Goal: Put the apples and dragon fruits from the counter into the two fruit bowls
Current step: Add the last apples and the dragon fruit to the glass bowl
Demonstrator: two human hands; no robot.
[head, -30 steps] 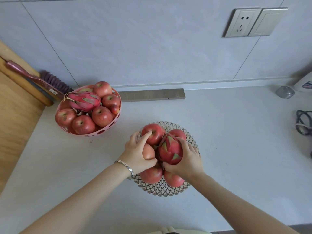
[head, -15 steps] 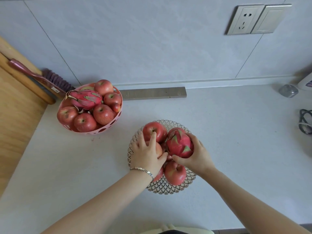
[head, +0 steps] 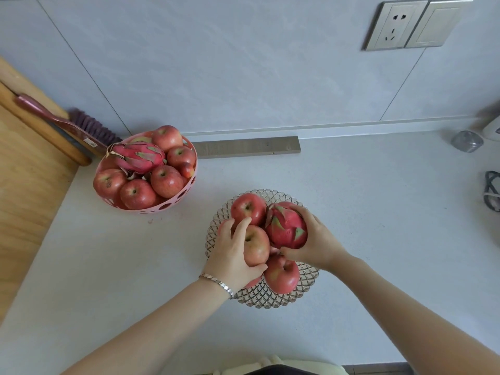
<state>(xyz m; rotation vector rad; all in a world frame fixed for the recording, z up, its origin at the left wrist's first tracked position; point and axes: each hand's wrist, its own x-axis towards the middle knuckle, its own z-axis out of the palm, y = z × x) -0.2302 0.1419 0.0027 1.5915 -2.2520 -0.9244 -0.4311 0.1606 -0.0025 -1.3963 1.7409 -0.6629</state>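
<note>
A clear patterned glass bowl (head: 308, 280) sits on the white counter in front of me, holding several red apples. My left hand (head: 232, 253) grips a paler apple (head: 257, 244) in the middle of that bowl. My right hand (head: 316, 239) holds a round pink dragon fruit (head: 285, 226) at the bowl's right side, on top of the apples. Another apple (head: 247, 208) lies at the far rim and one (head: 282, 276) at the near side. At the back left a pink perforated bowl (head: 162, 209) is heaped with apples and a long dragon fruit (head: 136, 156).
A wooden board (head: 24, 185) and a brush (head: 67, 125) lie at the left. A grey metal strip (head: 246, 147) runs along the wall base. A small metal cap (head: 466, 141) and a dark cable (head: 491, 194) are at the right edge. A wall socket (head: 392, 24) is above.
My right hand has shifted the dragon fruit to the right and farther back in the glass bowl. My left hand stayed on the pale apple, with its fingers moved around it.
</note>
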